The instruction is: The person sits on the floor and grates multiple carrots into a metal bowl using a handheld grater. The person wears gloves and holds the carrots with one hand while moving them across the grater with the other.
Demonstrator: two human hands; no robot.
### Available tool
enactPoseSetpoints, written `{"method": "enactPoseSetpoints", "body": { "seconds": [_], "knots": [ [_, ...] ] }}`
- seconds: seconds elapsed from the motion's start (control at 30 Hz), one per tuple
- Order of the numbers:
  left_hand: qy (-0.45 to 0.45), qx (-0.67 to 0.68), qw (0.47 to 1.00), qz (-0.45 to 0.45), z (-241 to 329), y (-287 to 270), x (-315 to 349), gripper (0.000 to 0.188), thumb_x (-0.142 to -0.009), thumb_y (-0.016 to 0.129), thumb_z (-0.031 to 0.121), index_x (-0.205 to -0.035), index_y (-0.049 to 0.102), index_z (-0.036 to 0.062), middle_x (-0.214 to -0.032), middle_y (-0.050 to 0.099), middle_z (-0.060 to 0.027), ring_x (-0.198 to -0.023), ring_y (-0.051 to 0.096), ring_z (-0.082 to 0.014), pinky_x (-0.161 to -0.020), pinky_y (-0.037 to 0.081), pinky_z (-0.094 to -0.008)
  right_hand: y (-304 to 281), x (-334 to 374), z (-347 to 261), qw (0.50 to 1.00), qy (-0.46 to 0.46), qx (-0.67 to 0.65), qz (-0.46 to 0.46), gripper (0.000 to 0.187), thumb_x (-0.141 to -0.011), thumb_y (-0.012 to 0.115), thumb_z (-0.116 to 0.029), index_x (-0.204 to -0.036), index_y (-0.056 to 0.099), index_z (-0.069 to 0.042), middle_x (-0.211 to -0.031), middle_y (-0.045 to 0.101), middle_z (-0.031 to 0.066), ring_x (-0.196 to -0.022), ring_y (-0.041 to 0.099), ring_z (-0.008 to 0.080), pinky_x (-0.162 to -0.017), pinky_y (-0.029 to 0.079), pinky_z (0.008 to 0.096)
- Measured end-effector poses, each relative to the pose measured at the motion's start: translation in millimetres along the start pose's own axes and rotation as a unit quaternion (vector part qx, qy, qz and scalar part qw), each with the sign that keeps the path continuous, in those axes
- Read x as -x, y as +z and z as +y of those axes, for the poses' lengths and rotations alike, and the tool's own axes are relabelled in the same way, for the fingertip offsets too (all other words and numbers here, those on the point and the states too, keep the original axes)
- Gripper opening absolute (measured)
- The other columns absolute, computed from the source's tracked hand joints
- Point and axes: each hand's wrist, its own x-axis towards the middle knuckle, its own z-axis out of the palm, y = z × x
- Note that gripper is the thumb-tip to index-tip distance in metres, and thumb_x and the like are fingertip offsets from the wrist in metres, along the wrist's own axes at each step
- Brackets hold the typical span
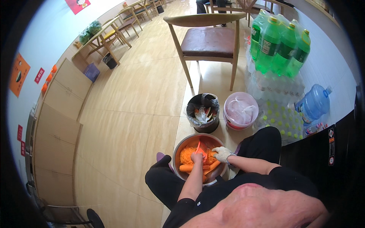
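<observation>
A metal bowl [176, 167] sits on the floor between my legs. Grated carrot [186, 154] is heaped in its far part, and several peeled whole carrots [186, 168] lie in its near part. My left hand [197, 157] is closed around the handle of an orange-red grater [202, 149], which slants over the shreds. On the grater's right side is my right hand [222, 154], in a whitish work glove. Its fingers are curled in toward the grater; whatever they hold is hidden.
Beyond the bowl stand a black lined bin [205, 123] with scraps and a pinkish bucket [240, 110] with a plastic bag. A wooden chair [207, 41] is farther off. Packed green bottles [279, 49] and a blue water jug [315, 100] line the right wall; cabinets [57, 133] stand left.
</observation>
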Motion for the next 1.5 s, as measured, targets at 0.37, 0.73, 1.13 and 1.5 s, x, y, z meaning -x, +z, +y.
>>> {"method": "enactPoseSetpoints", "body": {
  "seconds": [0.37, 0.73, 1.13, 1.5],
  "knots": [
    [0.098, -0.058, 0.993, 0.039, -22, -8, -25, 0.012, -0.073, 0.063, 0.008, -0.07, 0.053, 0.0035, -0.062, 0.057, -0.0092, -0.051, 0.061, -0.0208, -0.045, 0.052, -0.0377, 28, -56, 36, 0.988, -0.022, -0.051, 0.143, 0.049, -0.082, 0.064, -0.036, -0.119, 0.059, -0.004, -0.117, 0.062, 0.02, -0.11, 0.059, 0.0351, -0.095, 0.046, 0.0398],
    [-0.012, 0.146, 0.989, 0.03, -4, -21, -2, 0.016, -0.089, 0.065, 0.011, -0.092, 0.053, 0.0011, -0.076, 0.053, -0.004, -0.046, 0.052, -0.0146, -0.04, 0.049, -0.0265, 87, -89, 12, 0.998, 0.007, -0.05, 0.038, 0.041, -0.084, 0.061, -0.026, -0.121, 0.061, -0.008, -0.121, 0.06, 0.0201, -0.116, 0.055, 0.0332, -0.101, 0.041, 0.0388],
    [0.046, -0.022, 0.996, 0.076, -18, -16, -9, 0.024, -0.086, 0.068, 0.01, -0.072, 0.051, 0.0027, -0.061, 0.049, -0.0001, -0.055, 0.043, -0.0087, -0.052, 0.04, -0.0297, 85, -164, 20, 0.995, 0.066, -0.062, 0.045, 0.051, -0.085, 0.059, -0.032, -0.125, 0.058, -0.001, -0.124, 0.059, 0.0217, -0.117, 0.056, 0.0337, -0.102, 0.041, 0.0361],
    [0.012, 0.057, 0.996, 0.07, -11, -21, 0, 0.022, -0.087, 0.066, 0.012, -0.076, 0.051, 0.0019, -0.062, 0.052, -0.0027, -0.053, 0.05, -0.0115, -0.048, 0.043, -0.031, 78, -176, -1, 0.994, 0.102, 0.021, 0.021, 0.037, -0.083, 0.057, -0.035, -0.105, 0.068, -0.007, -0.113, 0.063, 0.0214, -0.106, 0.06, 0.0355, -0.093, 0.047, 0.0424]
  ]
}}
